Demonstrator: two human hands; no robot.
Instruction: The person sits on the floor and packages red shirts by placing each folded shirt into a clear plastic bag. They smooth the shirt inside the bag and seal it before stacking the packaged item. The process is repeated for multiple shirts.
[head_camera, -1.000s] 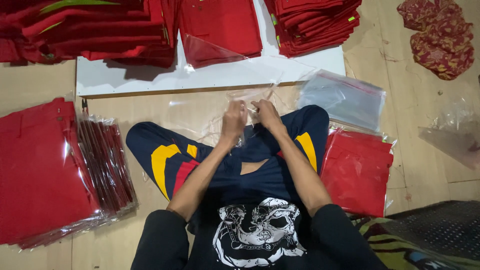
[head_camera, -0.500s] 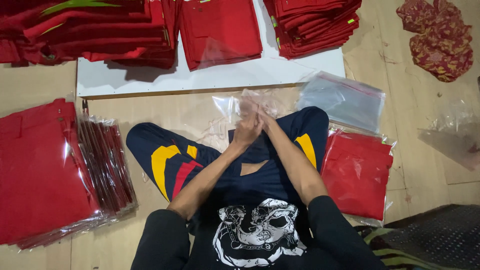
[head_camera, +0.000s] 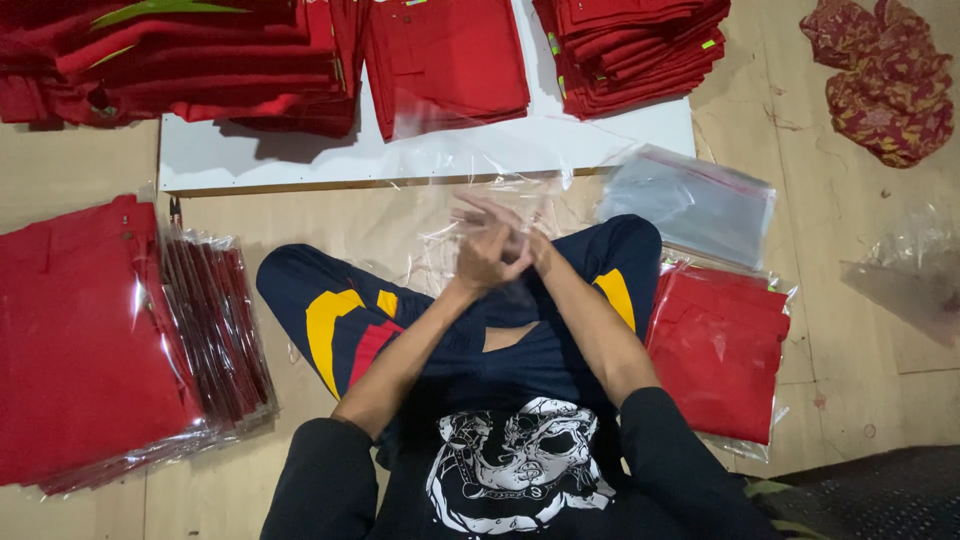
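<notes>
Sitting cross-legged on the wooden floor (head_camera: 880, 340), the person has both hands raised together above the lap, the left hand (head_camera: 487, 262) and right hand (head_camera: 520, 240) pressed against each other with a clear bag (head_camera: 470, 215) caught between them (motion blur hides the fingers, so whether each grip pinches the film or only presses it cannot be told). The bag's loose film spreads out ahead of the hands, toward the white board (head_camera: 300, 160). On that board lie stacks of folded red garments (head_camera: 445, 60). Left of the knee sits a pile of bagged red garments (head_camera: 90, 340), and just beside the right knee lies one more bagged garment (head_camera: 720, 345). Beyond it rests a stack of empty bags (head_camera: 690, 205), and a patterned red cloth (head_camera: 885, 85) lies well apart at the far right.
</notes>
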